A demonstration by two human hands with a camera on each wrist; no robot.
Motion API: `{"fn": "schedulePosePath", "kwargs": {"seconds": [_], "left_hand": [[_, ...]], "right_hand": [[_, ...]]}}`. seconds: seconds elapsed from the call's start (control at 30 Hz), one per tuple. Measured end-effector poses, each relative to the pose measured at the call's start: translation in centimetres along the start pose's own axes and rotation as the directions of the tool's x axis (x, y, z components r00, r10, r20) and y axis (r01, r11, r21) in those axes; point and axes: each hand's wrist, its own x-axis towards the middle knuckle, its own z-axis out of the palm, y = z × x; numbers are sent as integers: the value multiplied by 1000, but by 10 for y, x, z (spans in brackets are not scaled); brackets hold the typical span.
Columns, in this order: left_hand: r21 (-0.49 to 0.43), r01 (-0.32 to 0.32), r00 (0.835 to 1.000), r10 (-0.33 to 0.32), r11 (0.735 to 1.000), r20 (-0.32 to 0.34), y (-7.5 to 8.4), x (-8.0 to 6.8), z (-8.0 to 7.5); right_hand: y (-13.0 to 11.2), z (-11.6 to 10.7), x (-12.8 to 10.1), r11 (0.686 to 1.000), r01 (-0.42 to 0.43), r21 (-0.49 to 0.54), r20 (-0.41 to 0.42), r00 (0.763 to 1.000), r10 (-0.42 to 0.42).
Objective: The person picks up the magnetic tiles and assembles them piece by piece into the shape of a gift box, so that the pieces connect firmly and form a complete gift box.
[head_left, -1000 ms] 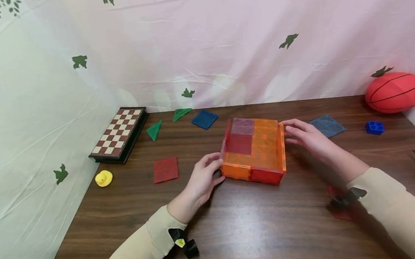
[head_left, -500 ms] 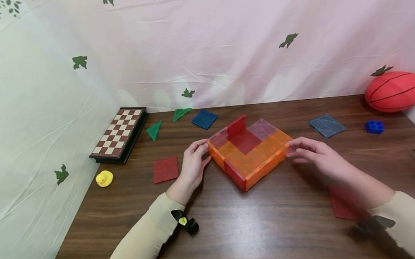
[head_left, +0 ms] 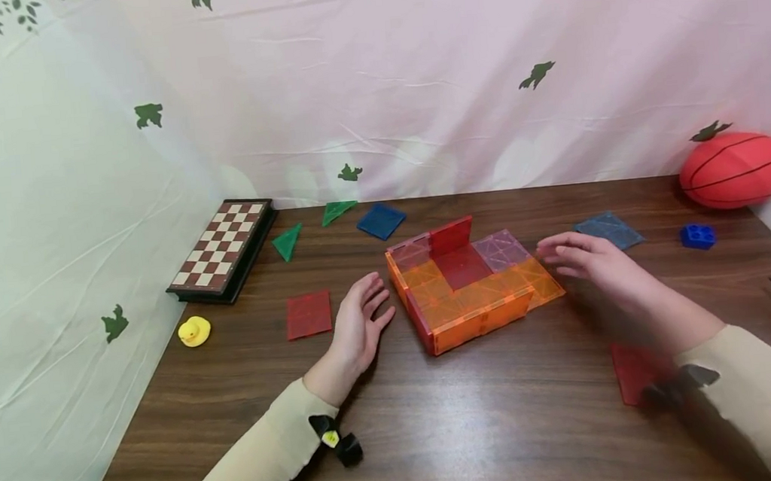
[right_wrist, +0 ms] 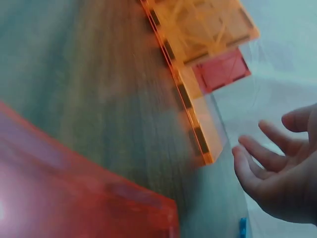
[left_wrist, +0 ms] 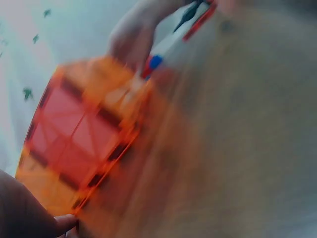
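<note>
A low open box of translucent magnetic tiles [head_left: 483, 314] sits mid-table, with orange, red and purple squares as its floor. Orange walls stand along the front, and a red tile [head_left: 452, 236] rises at the back. On its right side an orange tile [head_left: 544, 282] lies flat. My left hand [head_left: 358, 326] is beside the box's left wall, fingers loosely bent and apart from it. My right hand [head_left: 587, 261] hovers by the right corner, holding nothing, its relaxed fingers [right_wrist: 257, 156] near the tiles in the right wrist view.
Loose tiles lie around: red [head_left: 308, 314], blue [head_left: 381, 221], pale blue [head_left: 607, 230], green triangles [head_left: 287, 242], and a red one [head_left: 630, 372] below my right forearm. A chessboard [head_left: 223, 246], rubber duck [head_left: 194, 332], blue block [head_left: 698, 236] and red ball [head_left: 736, 170] sit toward the sides.
The tile box has turned clockwise, bringing its orange wall to the front. My left hand has let go of it and drawn slightly left; my right hand has moved away from its wall.
</note>
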Motion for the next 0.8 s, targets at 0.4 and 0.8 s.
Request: {"fn": "schedulePosePath", "kwargs": {"seconds": [0.4, 0.8], "left_hand": [[70, 19, 982, -32, 997, 184, -10, -17, 2], [158, -10, 963, -33, 987, 268, -1, 6, -4]], "right_hand": [[1, 10, 24, 990, -84, 109, 39, 996, 80], [3, 19, -20, 977, -102, 188, 72, 993, 90]]}}
